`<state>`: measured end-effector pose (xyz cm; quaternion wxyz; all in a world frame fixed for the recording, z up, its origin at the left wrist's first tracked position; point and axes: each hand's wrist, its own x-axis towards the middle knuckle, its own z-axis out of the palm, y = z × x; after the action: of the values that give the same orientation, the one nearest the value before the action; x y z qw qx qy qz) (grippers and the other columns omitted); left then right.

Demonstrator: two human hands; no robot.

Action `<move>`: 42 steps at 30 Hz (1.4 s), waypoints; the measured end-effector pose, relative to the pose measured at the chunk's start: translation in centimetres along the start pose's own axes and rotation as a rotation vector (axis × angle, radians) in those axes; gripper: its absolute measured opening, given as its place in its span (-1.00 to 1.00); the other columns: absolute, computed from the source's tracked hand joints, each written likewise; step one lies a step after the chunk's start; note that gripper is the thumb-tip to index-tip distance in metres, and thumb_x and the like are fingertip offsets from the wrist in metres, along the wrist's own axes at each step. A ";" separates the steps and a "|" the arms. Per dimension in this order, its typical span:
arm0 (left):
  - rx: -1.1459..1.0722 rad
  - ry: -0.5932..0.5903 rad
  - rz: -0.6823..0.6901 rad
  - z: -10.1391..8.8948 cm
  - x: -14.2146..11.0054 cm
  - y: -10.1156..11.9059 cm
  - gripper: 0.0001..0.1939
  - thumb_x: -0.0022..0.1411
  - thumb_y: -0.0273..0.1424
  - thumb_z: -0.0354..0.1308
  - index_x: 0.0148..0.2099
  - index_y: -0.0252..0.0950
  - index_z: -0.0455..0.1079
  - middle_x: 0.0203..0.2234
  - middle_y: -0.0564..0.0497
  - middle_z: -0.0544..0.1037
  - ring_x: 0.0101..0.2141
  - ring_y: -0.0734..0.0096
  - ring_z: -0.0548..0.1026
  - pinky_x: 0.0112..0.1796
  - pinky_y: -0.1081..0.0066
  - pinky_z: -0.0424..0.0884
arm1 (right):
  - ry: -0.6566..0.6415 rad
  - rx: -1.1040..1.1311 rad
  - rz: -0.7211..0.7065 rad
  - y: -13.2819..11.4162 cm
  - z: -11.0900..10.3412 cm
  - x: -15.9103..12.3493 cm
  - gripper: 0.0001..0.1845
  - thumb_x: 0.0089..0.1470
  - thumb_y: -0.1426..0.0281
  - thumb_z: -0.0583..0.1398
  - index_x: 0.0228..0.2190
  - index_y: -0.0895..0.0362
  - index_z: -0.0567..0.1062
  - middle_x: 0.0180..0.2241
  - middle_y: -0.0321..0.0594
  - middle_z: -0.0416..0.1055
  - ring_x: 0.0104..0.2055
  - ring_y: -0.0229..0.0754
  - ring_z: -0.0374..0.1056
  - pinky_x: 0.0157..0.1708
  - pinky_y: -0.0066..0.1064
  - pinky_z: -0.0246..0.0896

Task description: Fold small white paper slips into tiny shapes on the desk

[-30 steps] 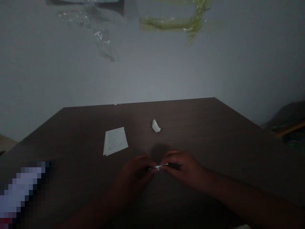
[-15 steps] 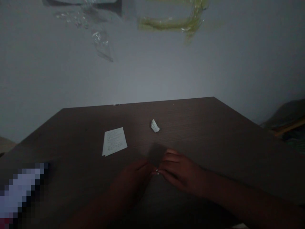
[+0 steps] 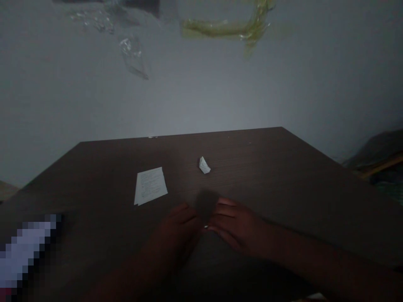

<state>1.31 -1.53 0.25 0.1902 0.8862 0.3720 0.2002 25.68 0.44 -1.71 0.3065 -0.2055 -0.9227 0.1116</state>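
Note:
Low in the middle of the head view, my left hand and my right hand meet at the fingertips, both closed in a pinch. Between them only a tiny bit of white paper shows; the fingers hide the rest. Farther back on the brown table lies a folded or crumpled piece of white paper, apart from both hands. To its left, printed paper sheets lie flat, one slightly offset on another.
A pixelated, pale object lies at the left front of the table. Behind the table stands a grey wall with yellowish tape and clear tape. Dark items sit beyond the table's right edge.
The paper between my hands showed as a wider strip a second ago; now my fingers cover nearly all of it. My left hand has turned over it. The papers on the table stay put.

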 end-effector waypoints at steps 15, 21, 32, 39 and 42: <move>-0.156 0.031 -0.033 -0.8 -0.1 0.4 -0.74 0.44 -0.54 0.08 -0.34 -0.22 0.43 -0.37 -0.01 0.56 -0.32 0.25 0.53 -0.29 0.35 0.36 | 0.020 -0.130 -0.107 0.9 -0.8 0.0 -0.54 0.61 0.27 0.12 -0.40 0.08 0.52 -0.46 -0.26 0.45 -0.35 -0.13 0.31 -0.23 -0.25 0.28; -0.119 -0.036 0.009 -0.1 -0.3 -0.6 -0.76 0.50 -0.55 0.11 -0.24 -0.23 0.52 -0.29 -0.01 0.62 -0.22 0.25 0.57 -0.21 0.37 0.43 | -0.058 -0.199 -0.113 1.4 -1.2 0.0 -0.59 0.59 0.26 0.16 -0.33 0.12 0.59 -0.38 -0.25 0.54 -0.24 -0.11 0.38 -0.14 -0.23 0.34; 0.153 0.113 0.138 0.3 -0.6 0.1 -0.67 0.56 -0.58 0.03 -0.22 -0.24 0.54 -0.35 0.01 0.61 -0.32 0.25 0.55 -0.26 0.34 0.44 | -0.056 -0.214 -0.039 0.0 -0.7 -0.1 -0.67 0.57 0.35 0.17 -0.30 0.11 0.58 -0.32 -0.23 0.57 -0.25 -0.12 0.39 -0.18 -0.23 0.30; 0.164 0.210 0.183 0.3 -0.4 -0.3 -0.61 0.63 -0.52 0.03 -0.32 -0.23 0.45 -0.45 0.05 0.51 -0.43 0.32 0.43 -0.36 0.37 0.38 | -0.062 -0.255 -0.036 0.0 -0.9 0.0 -0.62 0.59 0.32 0.15 -0.35 0.10 0.53 -0.36 -0.25 0.53 -0.29 -0.14 0.33 -0.23 -0.24 0.28; 0.138 0.183 0.182 0.1 -0.3 0.0 -0.61 0.60 -0.55 0.04 -0.34 -0.23 0.44 -0.45 0.06 0.52 -0.42 0.32 0.45 -0.35 0.37 0.39 | -0.050 -0.271 -0.042 0.4 -0.6 0.0 -0.62 0.57 0.28 0.21 -0.36 0.10 0.53 -0.37 -0.25 0.53 -0.28 -0.13 0.35 -0.23 -0.26 0.27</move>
<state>1.12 -1.78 0.10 0.0751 0.9053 0.3190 0.2703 26.23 0.86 -1.35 0.2554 -0.2228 -0.9407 -0.0153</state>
